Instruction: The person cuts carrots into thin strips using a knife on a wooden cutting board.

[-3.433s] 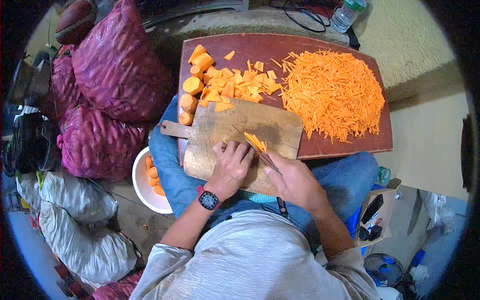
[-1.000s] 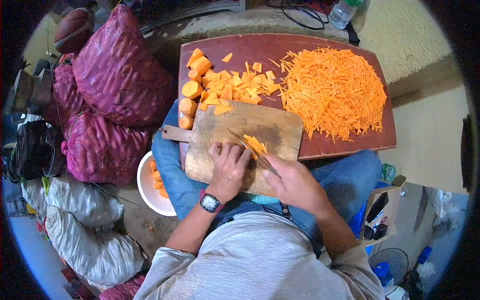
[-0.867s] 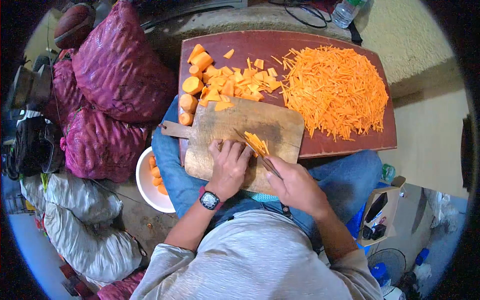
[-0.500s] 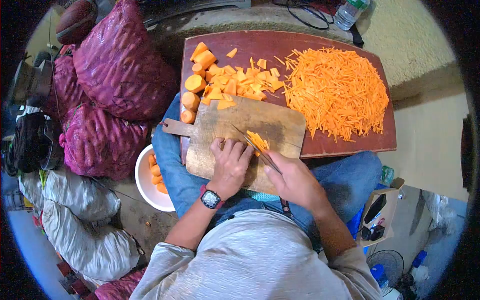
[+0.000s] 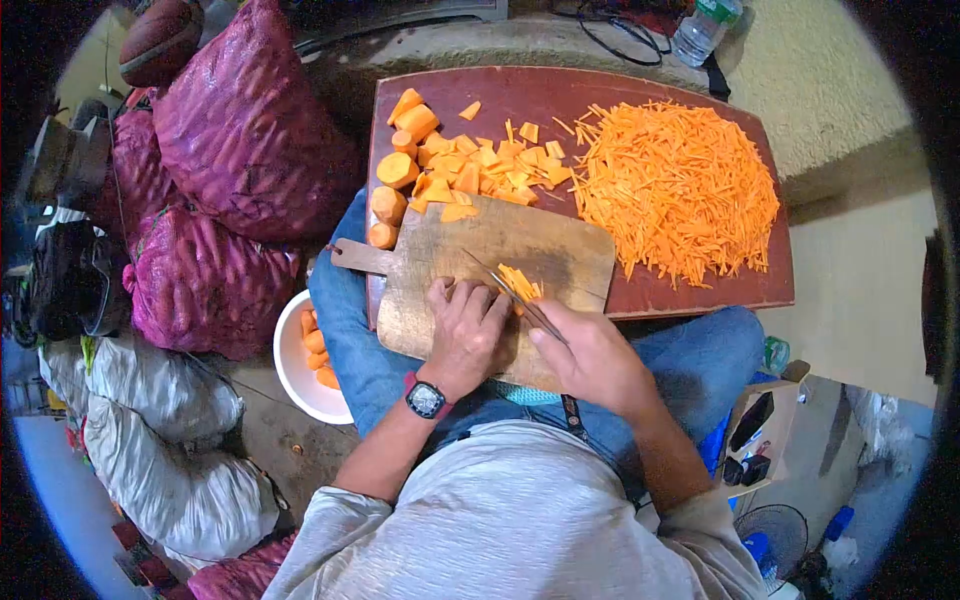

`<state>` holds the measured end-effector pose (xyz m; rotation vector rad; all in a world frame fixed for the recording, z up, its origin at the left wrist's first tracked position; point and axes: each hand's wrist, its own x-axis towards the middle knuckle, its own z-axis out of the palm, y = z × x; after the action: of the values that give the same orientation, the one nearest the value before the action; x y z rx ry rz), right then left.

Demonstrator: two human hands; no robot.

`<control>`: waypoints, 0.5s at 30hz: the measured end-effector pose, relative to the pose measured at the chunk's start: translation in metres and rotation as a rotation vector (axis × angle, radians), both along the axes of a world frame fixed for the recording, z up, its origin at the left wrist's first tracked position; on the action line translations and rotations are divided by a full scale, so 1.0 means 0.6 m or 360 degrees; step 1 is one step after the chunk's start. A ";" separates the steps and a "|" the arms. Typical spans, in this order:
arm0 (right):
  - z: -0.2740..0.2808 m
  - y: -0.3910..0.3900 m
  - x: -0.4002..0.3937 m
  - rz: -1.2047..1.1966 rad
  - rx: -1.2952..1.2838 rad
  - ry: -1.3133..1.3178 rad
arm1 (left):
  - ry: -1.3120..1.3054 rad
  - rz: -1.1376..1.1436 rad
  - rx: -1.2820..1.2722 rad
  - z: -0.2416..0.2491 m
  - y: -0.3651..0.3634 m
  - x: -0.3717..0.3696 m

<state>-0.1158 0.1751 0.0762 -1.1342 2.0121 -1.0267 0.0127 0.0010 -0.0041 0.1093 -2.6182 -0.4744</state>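
A wooden cutting board point(image 5: 430, 290) with a short handle lies tilted across my lap and the red tabletop's near edge. My right hand point(image 5: 590, 360) grips a knife point(image 5: 540, 318), its blade slanting to the upper left over the board. Beyond the blade rests a small bunch of carrot strips point(image 5: 519, 283). My left hand point(image 5: 465, 335) has curled fingertips pressed down beside the blade; a sliver of a carrot piece point(image 5: 518, 309) shows between them and the knife, the rest hidden under the fingers.
On the red tabletop point(image 5: 590, 235) are a large heap of shredded carrot point(image 5: 680, 190), carrot slices point(image 5: 490, 165) and thick carrot chunks point(image 5: 397, 170). A white bowl point(image 5: 290, 375) holds carrots at my left. Purple mesh sacks point(image 5: 250, 130) and white sacks point(image 5: 160, 470) stand further left.
The whole view has shifted slightly, with the tabletop sitting a little lower and to the right. Both hands and the knife keep nearly the same place on the board.
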 end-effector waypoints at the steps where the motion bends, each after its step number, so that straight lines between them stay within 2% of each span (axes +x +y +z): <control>1: 0.015 0.021 0.005 -0.0031 0.0027 -0.0087 | -0.0027 -0.0001 -0.0036 -0.001 -0.001 0.001; 3: 0.017 0.033 0.011 -0.0045 0.0066 -0.0180 | -0.0060 0.0015 -0.0061 -0.001 0.000 0.004; 6: -0.006 0.020 0.017 -0.0096 0.0081 -0.0101 | -0.0057 0.0008 -0.0008 0.000 0.002 0.000; 8: -0.011 -0.012 0.007 -0.0067 0.0026 -0.0053 | 0.0025 -0.0009 0.0013 -0.006 0.003 0.002; 11: 0.007 0.009 0.007 -0.0060 -0.0050 -0.0149 | -0.0036 -0.0004 -0.0041 -0.005 0.001 0.004; 15: 0.011 0.020 0.017 -0.0100 0.0131 -0.0242 | -0.0060 -0.0009 -0.0014 -0.005 0.004 0.006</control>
<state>-0.1055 0.1871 0.0828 -0.9270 1.9609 -1.0198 0.0161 0.0037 -0.0073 0.1089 -2.6579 -0.4673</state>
